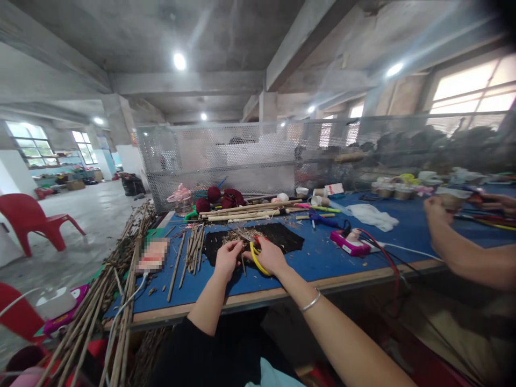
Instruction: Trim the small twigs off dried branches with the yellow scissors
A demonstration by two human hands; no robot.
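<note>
My right hand [271, 257] is closed around scissors [255, 257] with yellow and red handles, their blades pointing up and left over the black cloth [291, 236]. Close beside it, my left hand [228, 260] has its fingers pinched on a thin twig [244, 266] whose lower end sticks out between the hands. Behind the fingers, a heap of small plant clippings [234, 235] lies on the cloth. Several cut sticks [195, 246] rest side by side left of my left hand. Whether the blades touch the twig cannot be made out.
Long bundled branches [100, 290] lean along the table's left end. Dark red yarn balls [231, 198] and long sticks [245, 215] lie at the back. A blue glue gun [322, 219] and a purple power strip [350, 243] are to the right, near a co-worker's arm [463, 244].
</note>
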